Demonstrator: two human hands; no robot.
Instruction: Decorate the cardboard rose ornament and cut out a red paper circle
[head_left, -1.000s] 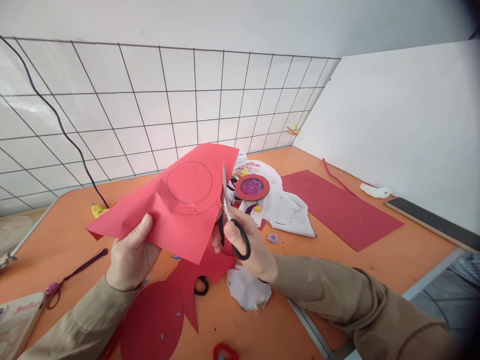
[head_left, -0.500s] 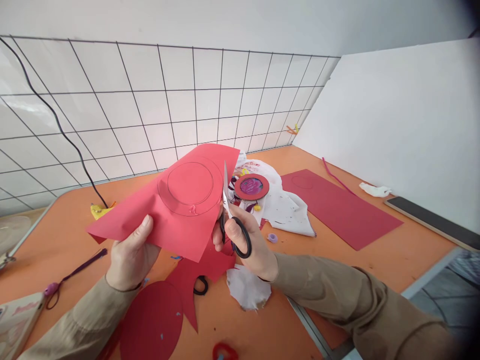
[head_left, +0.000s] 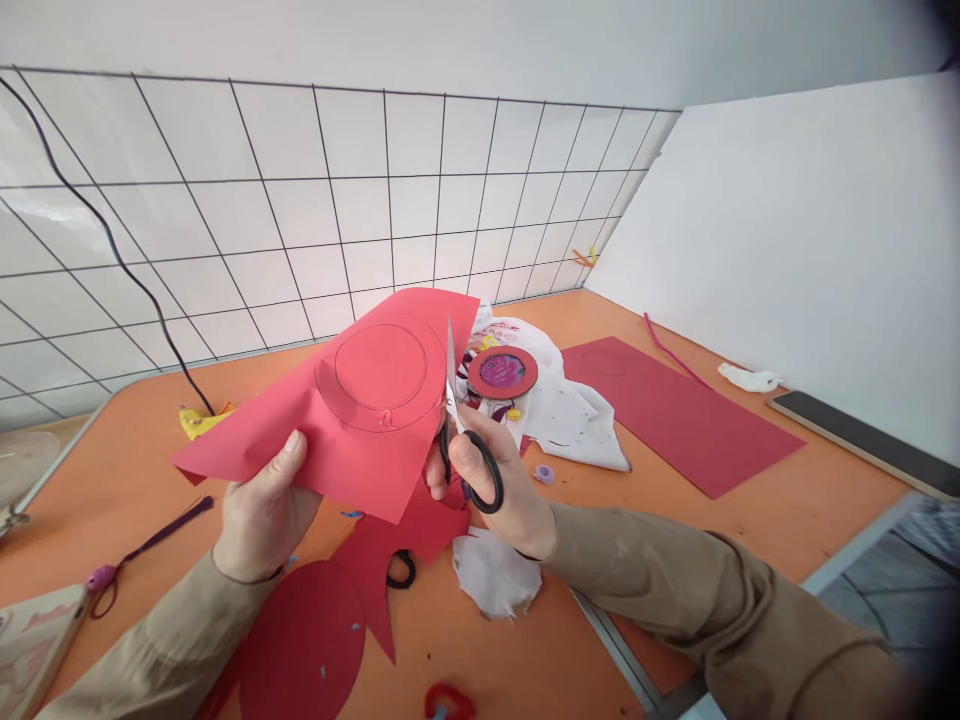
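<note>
A sheet of red paper (head_left: 379,370) with two circles drawn one inside the other is raised over the table. My left hand (head_left: 266,515) pinches its lower left edge, thumb on top and fingers underneath. Black-handled scissors (head_left: 451,370) are in my right hand (head_left: 499,475), its fingers through the loops. Their silver blades point up at the sheet's right side, near the outer circle line; part of them may lie behind the paper. Below the sheet lie a red paper scrap (head_left: 367,570), a cut red disc (head_left: 304,640) and a second black scissor handle (head_left: 401,569).
White fabric (head_left: 581,425) lies behind my right hand, with a red ring framing a purple flower (head_left: 502,372) on it. Further right are a red sheet (head_left: 682,415) and a dark bar (head_left: 866,445). A ragged white piece (head_left: 496,573) and a red heart-shaped object (head_left: 448,702) are nearer.
</note>
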